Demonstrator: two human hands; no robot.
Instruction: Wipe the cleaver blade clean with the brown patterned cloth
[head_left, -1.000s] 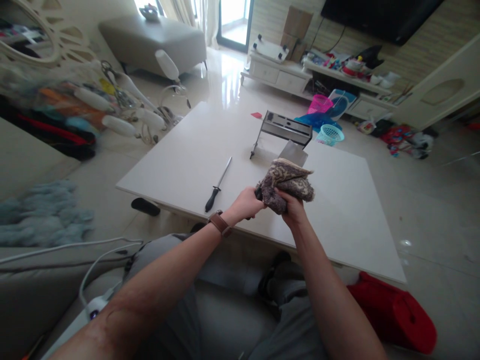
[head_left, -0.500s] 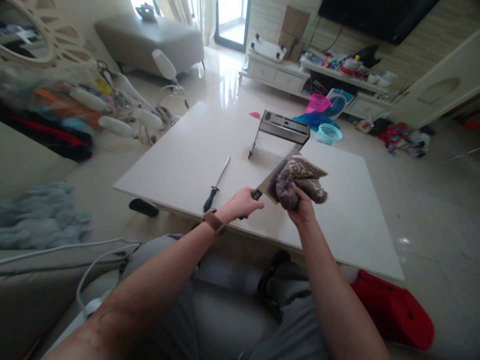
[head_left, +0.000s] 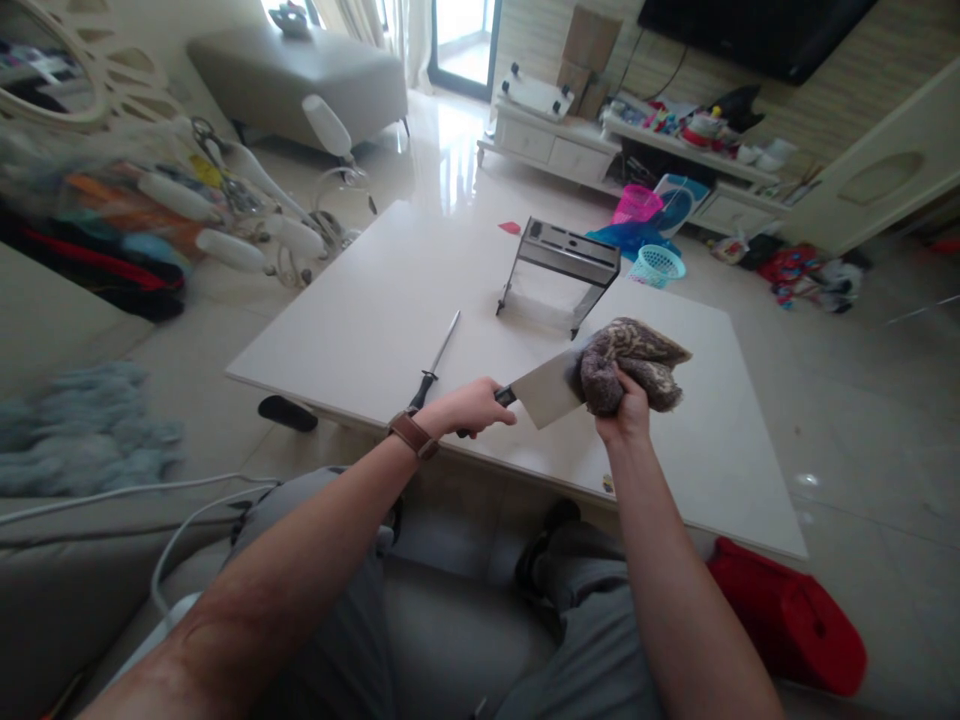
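Note:
Gripped by its black handle, a cleaver (head_left: 551,388) with a broad steel blade is in my left hand (head_left: 472,408), over the table's near side. My right hand (head_left: 626,405) is closed round a folded, patterned brown towel (head_left: 630,360). The towel touches the blade's far end and hides its tip. A sharpening steel (head_left: 445,345) lies on the table left of the cleaver, part of its black handle behind my left wrist. Beyond the blade stands a metal knife block (head_left: 570,250) with slots in its top and see-through sides.
All this is at a white table (head_left: 337,320). A small red piece (head_left: 509,228) lies near its far edge. Past the table are a turquoise basket (head_left: 657,266) and a pink basket (head_left: 636,204). A red container (head_left: 787,620) stands at the lower right, a floor lamp (head_left: 285,235) at left.
My right hand and the towel have slid right along the blade, baring more of it. My left hand has shifted slightly left with the cleaver, whose blade now lies flatter in view.

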